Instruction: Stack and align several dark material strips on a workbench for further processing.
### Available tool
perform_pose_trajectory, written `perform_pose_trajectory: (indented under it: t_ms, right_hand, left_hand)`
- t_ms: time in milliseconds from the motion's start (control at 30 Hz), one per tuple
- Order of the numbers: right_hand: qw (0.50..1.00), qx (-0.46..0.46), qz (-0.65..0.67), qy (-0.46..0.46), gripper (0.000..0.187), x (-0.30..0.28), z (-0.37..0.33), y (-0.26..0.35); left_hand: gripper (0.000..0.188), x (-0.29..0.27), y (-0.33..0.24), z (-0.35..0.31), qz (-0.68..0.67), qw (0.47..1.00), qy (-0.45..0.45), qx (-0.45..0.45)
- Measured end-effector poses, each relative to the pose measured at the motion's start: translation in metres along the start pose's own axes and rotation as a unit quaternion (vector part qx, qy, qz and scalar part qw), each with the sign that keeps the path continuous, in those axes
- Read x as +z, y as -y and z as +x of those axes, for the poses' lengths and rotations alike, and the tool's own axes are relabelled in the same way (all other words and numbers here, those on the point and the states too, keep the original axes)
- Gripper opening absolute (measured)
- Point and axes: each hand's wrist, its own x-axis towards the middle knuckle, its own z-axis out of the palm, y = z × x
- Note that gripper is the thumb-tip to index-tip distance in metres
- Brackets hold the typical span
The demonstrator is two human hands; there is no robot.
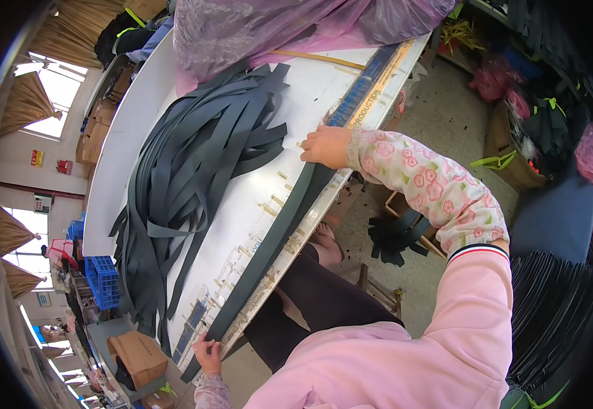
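A dark grey-green strip [259, 258] of flat webbing or fabric lies stretched along the near edge of the white table. At its far end my right hand [326, 146] is closed, fingers curled over the strip. My left hand [208, 354] pinches the strip near its other end, at the table's lower left corner. Further in on the tabletop, a large loose heap of similar strips [187, 150] spreads out, some hanging past the near left end. A second dark layer shows beside the held strip below my right hand.
Pink-purple plastic sheeting [303, 27] covers the table's far end. A wooden ruler [320, 58] lies in front of it. Tape and marked strips [368, 102] line the table edge. On the floor stand a box with dark strips [400, 237] and, at right, stacked dark pieces [548, 313].
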Motion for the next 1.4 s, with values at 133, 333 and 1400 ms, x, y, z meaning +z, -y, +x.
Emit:
perform_pose_trajectory:
  t_ms: [133, 333, 1400]
  right_hand:
    - [0.998, 0.021, -0.064, -0.014, 0.052, -0.007, -0.012, 0.002]
    - [0.999, 0.046, 0.015, -0.006, 0.087, -0.007, -0.013, 0.014]
    - [0.935, 0.189, 0.155, -0.257, 0.076, 0.062, -0.002, 0.131]
  left_hand:
    - [0.018, -0.001, -0.001, -0.001, -0.003, 1.000, -0.005, -0.002]
    - [0.018, 0.000, 0.001, 0.000, -0.013, 1.000, 0.002, -0.009]
    - [0.019, 0.000, 0.000, -0.003, -0.011, 0.999, 0.011, -0.047]
